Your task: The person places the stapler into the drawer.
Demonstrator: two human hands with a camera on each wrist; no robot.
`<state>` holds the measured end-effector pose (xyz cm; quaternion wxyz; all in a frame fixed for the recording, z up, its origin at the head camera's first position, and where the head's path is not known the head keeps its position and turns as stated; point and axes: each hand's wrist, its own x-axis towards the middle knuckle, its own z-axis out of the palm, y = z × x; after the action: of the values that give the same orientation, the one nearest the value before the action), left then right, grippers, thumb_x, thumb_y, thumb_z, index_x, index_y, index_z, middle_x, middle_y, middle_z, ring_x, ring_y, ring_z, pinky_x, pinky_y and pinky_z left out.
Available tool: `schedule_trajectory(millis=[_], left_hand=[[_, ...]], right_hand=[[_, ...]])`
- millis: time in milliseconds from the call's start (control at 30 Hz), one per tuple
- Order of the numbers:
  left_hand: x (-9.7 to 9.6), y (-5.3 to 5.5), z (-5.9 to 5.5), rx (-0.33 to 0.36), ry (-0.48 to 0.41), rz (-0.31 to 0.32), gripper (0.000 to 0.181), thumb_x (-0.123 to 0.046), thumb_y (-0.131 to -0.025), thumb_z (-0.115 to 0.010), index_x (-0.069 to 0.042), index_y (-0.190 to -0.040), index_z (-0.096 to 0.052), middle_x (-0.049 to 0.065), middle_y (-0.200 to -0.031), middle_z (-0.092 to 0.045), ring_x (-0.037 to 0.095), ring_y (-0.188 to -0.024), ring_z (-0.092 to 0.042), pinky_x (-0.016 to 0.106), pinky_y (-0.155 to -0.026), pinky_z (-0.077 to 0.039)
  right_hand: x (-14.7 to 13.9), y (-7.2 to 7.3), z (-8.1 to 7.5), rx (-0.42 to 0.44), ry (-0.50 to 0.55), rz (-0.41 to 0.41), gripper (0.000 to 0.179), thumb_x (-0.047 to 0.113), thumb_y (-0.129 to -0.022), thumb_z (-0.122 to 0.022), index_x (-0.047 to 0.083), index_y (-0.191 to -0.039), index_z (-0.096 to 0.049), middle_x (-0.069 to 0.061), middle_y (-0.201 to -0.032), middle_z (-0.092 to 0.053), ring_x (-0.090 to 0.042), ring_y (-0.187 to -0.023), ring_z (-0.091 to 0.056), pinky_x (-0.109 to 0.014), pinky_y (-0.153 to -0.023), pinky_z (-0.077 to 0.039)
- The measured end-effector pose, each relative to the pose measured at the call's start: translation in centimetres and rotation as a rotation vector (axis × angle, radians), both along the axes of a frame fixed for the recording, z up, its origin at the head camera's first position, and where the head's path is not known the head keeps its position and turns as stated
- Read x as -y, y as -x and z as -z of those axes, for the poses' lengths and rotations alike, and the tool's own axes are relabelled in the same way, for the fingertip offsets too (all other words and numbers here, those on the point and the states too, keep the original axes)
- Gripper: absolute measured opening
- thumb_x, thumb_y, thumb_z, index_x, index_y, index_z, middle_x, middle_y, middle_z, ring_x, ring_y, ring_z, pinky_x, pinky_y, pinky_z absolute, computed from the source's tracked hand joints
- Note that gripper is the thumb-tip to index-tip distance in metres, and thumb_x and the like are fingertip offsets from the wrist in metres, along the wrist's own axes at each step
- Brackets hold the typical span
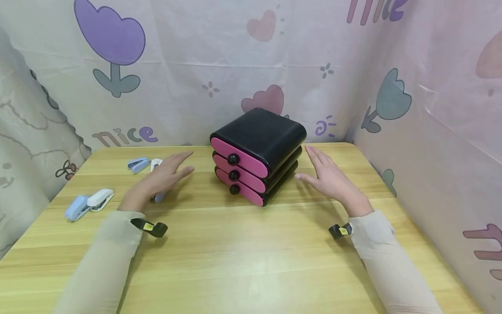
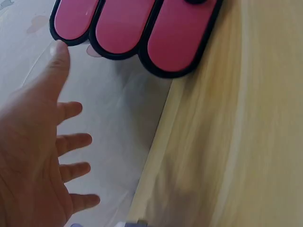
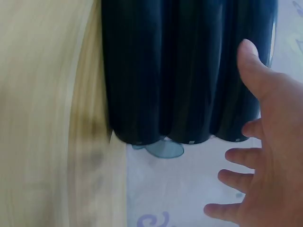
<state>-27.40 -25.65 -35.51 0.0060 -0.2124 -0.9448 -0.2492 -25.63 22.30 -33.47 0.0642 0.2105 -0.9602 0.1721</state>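
Note:
A black three-tier drawer box point(image 1: 260, 131) stands at an angle on the wooden table, its pink fronts point(image 2: 175, 38) bearing round black knobs point(image 1: 233, 159). To its left, my left hand point(image 1: 166, 174) hovers with fingers extended and thumb apart, holding nothing. In the head view that hand overlaps a white stapler point(image 1: 155, 163) and a bluish stapler point(image 1: 159, 197), both partly hidden. On the other side, my right hand point(image 1: 333, 179) is held with straight fingers close beside the box's black side point(image 3: 189, 71), its palm turned toward it and nothing in its grasp.
Farther left lie a blue stapler point(image 1: 138, 165) near the back and a blue stapler point(image 1: 77, 207) touching a white stapler point(image 1: 100, 199). A patterned curtain point(image 1: 188, 56) hangs behind the table point(image 1: 243, 261) and along both sides. Each wrist wears a small black camera point(image 1: 157, 229).

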Motion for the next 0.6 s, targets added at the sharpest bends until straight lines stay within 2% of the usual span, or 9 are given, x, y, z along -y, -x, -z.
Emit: schedule_trajectory(millis=[167,300,433,600], left_hand=[[-1.5,1.2,-0.2,-0.017,-0.077,0.018,0.062,-0.042,-0.105,-0.039,-0.013,-0.157,-0.021,0.019,-0.158,-0.024,0.04,-0.144,-0.019,0.057,-0.115,-0.015],[-2.7,2.0,-0.7,-0.025,-0.124,0.037,0.06,-0.04,-0.106,-0.039,-0.016,-0.157,-0.02,0.016,-0.157,-0.026,0.038,-0.144,-0.023,0.057,-0.115,-0.018],[-3.7,2.4,-1.5,-0.04,-0.202,0.07,0.062,-0.044,-0.105,-0.036,-0.018,-0.158,-0.017,0.018,-0.155,-0.031,0.04,-0.14,-0.029,0.061,-0.111,-0.023],[-4.7,2.8,-2.4,-0.059,-0.279,0.119,0.063,-0.048,-0.105,-0.035,-0.018,-0.158,-0.017,0.019,-0.153,-0.034,0.039,-0.139,-0.032,0.061,-0.111,-0.023]], right_hand=[[0.8,-0.1,0.0,-0.057,0.074,-0.015,0.092,0.059,-0.094,-0.054,0.015,-0.158,-0.005,-0.014,-0.161,-0.014,-0.039,-0.145,-0.018,-0.055,-0.116,-0.018],[1.6,-0.2,-0.1,-0.088,0.111,-0.041,0.092,0.053,-0.094,-0.057,0.013,-0.158,-0.005,-0.015,-0.162,-0.01,-0.038,-0.145,-0.015,-0.056,-0.115,-0.018],[2.4,-0.6,-0.1,-0.119,0.128,-0.06,0.091,0.051,-0.094,-0.059,0.016,-0.159,-0.004,-0.013,-0.163,-0.005,-0.039,-0.146,-0.013,-0.059,-0.113,-0.021],[3.4,-1.3,-0.2,-0.165,0.138,-0.105,0.09,0.047,-0.093,-0.063,0.016,-0.158,-0.01,-0.012,-0.163,-0.007,-0.04,-0.144,-0.016,-0.06,-0.111,-0.025]])
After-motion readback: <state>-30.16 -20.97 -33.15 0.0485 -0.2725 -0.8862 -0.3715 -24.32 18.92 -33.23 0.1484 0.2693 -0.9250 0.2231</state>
